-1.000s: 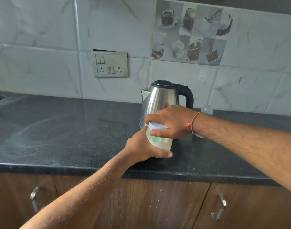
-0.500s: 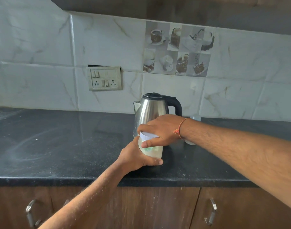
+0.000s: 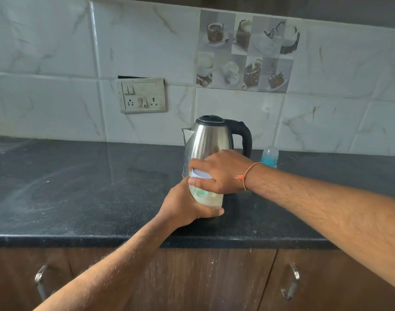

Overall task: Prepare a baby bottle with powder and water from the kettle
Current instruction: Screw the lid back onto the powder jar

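Head view, left to right. Far left of the hands and up on the tiled wall: cream plastic switch-and-socket plate (image 3: 143, 95), nothing plugged into it that I can see.

Left hand (image 3: 183, 206) is wrapped around the lower body of the translucent baby bottle with pale contents (image 3: 208, 197), thumb curled across the front near the base. The bottle stands upright on the black speckled stone bench (image 3: 79, 194), close to the front edge. My read: the left hand is there as an anchor so the bottle can't spin or tip.

Right hand (image 3: 219, 170) comes over the top, fingers and thumb curled around the white screw collar (image 3: 199, 174) at the bottle neck. Looks like a twisting grip; whether it's tightening or loosening I can't tell from this. The milky fill suggests powder and water are already in, so probably closing it up.

Directly behind both hands: brushed stainless steel kettle with black lid and handle (image 3: 211, 140), spout pointing left, handle right. It stands upright, just behind the bottle.

Right of the kettle, behind the right wrist: small clear dome cap with a blue base (image 3: 269, 156), parked on the bench well apart from the bottle. Likely the bottle's cover, set aside out of the working zone until the collar is on.
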Tool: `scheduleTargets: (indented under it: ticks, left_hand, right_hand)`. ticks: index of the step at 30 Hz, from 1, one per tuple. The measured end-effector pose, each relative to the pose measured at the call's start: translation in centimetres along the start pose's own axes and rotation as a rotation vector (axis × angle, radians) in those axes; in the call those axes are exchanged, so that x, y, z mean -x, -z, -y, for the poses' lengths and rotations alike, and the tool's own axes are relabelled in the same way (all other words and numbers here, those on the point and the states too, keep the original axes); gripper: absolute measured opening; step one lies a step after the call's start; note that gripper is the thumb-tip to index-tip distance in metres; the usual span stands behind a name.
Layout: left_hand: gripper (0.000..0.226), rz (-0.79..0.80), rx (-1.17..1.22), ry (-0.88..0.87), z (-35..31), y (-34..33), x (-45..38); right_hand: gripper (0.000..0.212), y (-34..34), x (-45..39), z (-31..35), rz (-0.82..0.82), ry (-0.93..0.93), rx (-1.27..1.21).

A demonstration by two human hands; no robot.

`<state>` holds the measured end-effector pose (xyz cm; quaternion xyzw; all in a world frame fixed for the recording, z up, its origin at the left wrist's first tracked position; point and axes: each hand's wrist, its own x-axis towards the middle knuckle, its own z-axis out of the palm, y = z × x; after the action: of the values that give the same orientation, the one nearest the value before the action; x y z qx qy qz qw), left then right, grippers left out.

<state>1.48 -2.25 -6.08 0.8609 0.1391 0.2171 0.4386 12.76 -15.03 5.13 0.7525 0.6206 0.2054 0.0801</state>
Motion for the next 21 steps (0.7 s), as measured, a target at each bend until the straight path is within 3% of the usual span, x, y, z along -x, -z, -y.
scheduleTargets:
  ticks: [6,12,15,21]
  left_hand:
    - [0.086,0.001,-0.025,-0.018,-0.6,0.2,0.5]
    - [0.106,-0.077,-0.095,0.068,-0.5,0.3,1.6]
    - [0.098,-0.139,-0.205,0.122,-0.6,1.0,2.6]
    - [0.105,-0.187,-0.254,0.243,1.1,4.8,2.6]
  right_hand:
    - [0.052,0.0,1.0,0.9,-0.001,-0.117,-0.115]
    - [0.076,-1.1,3.8,2.8,-0.176,-0.370,-0.368]
    - [0.065,-3.6,7.1,2.9,-0.257,-0.416,-0.490]
    - [0.040,-8.9,13.1,-1.4,-0.256,-0.807,-0.631]
